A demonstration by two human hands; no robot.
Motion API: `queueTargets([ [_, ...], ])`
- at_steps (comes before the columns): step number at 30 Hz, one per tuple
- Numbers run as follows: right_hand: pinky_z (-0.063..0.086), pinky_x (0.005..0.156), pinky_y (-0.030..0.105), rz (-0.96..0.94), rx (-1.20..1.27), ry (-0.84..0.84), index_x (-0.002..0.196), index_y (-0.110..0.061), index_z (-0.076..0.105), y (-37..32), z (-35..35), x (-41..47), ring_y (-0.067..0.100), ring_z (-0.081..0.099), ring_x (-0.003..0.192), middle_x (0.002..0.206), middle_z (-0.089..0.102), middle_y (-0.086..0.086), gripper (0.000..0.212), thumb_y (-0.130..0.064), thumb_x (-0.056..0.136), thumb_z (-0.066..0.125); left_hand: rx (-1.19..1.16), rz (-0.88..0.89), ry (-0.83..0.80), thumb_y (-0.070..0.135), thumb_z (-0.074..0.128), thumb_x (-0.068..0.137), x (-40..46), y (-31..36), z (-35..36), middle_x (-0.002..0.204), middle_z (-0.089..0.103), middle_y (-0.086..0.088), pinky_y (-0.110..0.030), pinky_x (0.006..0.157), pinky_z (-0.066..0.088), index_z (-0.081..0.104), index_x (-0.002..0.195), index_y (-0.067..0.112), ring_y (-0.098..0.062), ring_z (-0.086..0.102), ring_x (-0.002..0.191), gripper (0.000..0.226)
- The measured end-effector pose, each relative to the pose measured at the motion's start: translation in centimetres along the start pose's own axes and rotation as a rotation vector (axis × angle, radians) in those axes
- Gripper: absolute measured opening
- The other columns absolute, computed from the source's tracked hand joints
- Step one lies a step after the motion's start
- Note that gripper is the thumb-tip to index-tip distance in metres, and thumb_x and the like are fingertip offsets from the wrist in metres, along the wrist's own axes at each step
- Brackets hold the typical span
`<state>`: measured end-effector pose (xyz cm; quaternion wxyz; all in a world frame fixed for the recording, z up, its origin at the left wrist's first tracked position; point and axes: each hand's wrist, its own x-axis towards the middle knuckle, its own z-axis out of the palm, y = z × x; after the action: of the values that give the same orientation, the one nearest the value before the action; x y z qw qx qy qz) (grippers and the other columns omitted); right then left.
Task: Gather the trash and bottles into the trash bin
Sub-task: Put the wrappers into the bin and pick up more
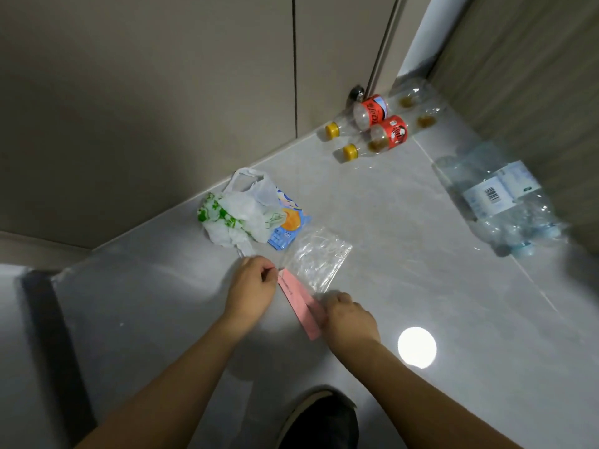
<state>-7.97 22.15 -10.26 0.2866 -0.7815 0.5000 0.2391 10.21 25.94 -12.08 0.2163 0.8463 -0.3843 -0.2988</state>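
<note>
A pink paper strip [296, 299] lies on the pale floor between my hands. My left hand [252, 285] pinches its far end, and my right hand [348, 314] grips its near end. A clear plastic bag [316, 262] lies just beyond the strip, touching it. Behind my left hand sit a crumpled white-and-green plastic bag [235, 213] and a blue snack wrapper [287, 223]. Two bottles with red labels and yellow caps [377, 124] lie by the wall. A large clear water bottle [500, 202] lies at the right. No trash bin is in view.
A beige wall [146, 92] runs along the far left, with a metal door stop [356, 92] at its foot. A wood-grain door or panel [525, 76] stands at the right. My dark shoe [324, 419] is at the bottom. A dark strip [55, 335] crosses the floor at left.
</note>
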Motion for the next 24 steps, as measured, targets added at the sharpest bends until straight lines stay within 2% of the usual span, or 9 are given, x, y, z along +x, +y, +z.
queueTargets([
  [4,0.04,0.103,0.027,-0.2,0.179,-0.151,0.136,-0.034,0.046,2.0,-1.5,-0.8,0.02,0.05,0.127,0.142,0.049,-0.005,0.041,-0.035,0.096,0.046,-0.041,0.003,-0.036,0.018,0.062,0.088,0.3,0.9,0.2,0.088,0.057,0.0,-0.027,0.073,0.043,0.061,0.084,0.015,-0.02,0.059,0.083,0.004],
  [6,0.04,0.103,0.026,-0.237,0.137,-0.194,0.136,-0.035,0.047,3.8,-2.8,-1.4,0.02,0.05,0.126,0.14,0.051,-0.004,0.043,-0.028,0.094,0.05,0.029,-0.017,-0.01,0.032,0.067,0.085,0.5,2.3,0.7,0.094,0.058,-0.002,-0.03,0.077,0.046,0.063,0.09,0.013,-0.023,0.059,0.09,0.02],
  [10,0.039,0.075,0.023,-0.098,0.002,-0.189,0.111,-0.02,0.062,6.9,-6.2,-2.3,0.025,0.059,0.106,0.118,0.064,0.006,0.022,-0.018,0.093,0.049,0.346,-0.059,-0.017,0.053,0.069,0.078,0.3,5.0,2.3,0.115,0.056,-0.014,-0.037,0.084,0.045,0.057,0.111,0.004,-0.032,0.055,0.109,0.059],
  [12,0.035,0.069,0.024,-0.048,0.023,-0.163,0.096,-0.02,0.058,8.2,-7.9,-2.8,0.025,0.058,0.092,0.11,0.065,0.007,0.011,-0.018,0.094,0.047,0.358,-0.051,-0.065,0.046,0.068,0.081,0.3,5.7,2.9,0.117,0.054,-0.014,-0.037,0.084,0.044,0.057,0.107,0.005,-0.032,0.052,0.111,0.05],
  [14,0.034,0.068,0.026,-0.023,0.036,-0.135,0.083,-0.021,0.048,9.3,-9.4,-3.5,0.023,0.051,0.082,0.106,0.065,0.009,0.013,-0.022,0.096,0.044,0.3,-0.039,-0.091,0.032,0.065,0.082,0.5,6.1,3.0,0.106,0.055,-0.011,-0.036,0.076,0.043,0.055,0.086,0.009,-0.032,0.054,0.103,0.025],
  [16,0.034,0.071,0.027,0.004,0.011,-0.162,0.079,-0.022,0.047,9.9,-11.1,-4.3,0.026,0.053,0.087,0.111,0.063,0.012,0.019,-0.022,0.097,0.041,0.181,-0.04,-0.133,0.018,0.06,0.081,0.6,6.3,3.0,0.081,0.051,-0.005,-0.032,0.058,0.035,0.04,0.068,0.015,-0.031,0.053,0.081,0.024],
  [17,0.033,0.073,0.027,0.0,-0.014,-0.202,0.086,-0.02,0.051,10.0,-12.0,-4.8,0.028,0.055,0.095,0.114,0.062,0.015,0.017,-0.02,0.098,0.039,0.088,-0.043,-0.162,0.012,0.059,0.079,0.6,6.5,3.0,0.071,0.046,-0.001,-0.031,0.053,0.03,0.035,0.065,0.016,-0.028,0.049,0.071,0.028],
  [20,0.032,0.077,0.026,0.01,-0.026,-0.258,0.116,-0.012,0.054,10.8,-15.0,-6.3,0.027,0.052,0.102,0.121,0.058,0.015,0.027,-0.018,0.1,0.034,-0.087,-0.025,-0.237,0.014,0.057,0.071,0.6,8.3,2.8,0.068,0.046,-0.004,-0.041,0.057,0.043,0.036,0.069,0.018,-0.023,0.047,0.063,0.021],
  [24,0.031,0.078,0.029,0.057,0.014,-0.164,0.084,-0.013,0.047,13.8,-18.7,-8.3,0.021,0.044,0.092,0.09,0.049,0.004,0.026,-0.024,0.101,0.031,-0.083,0.106,-0.28,0.025,0.059,0.071,0.7,14.0,3.0,0.084,0.064,-0.008,-0.047,0.068,0.056,0.049,0.092,0.02,-0.03,0.064,0.074,0.024],
])
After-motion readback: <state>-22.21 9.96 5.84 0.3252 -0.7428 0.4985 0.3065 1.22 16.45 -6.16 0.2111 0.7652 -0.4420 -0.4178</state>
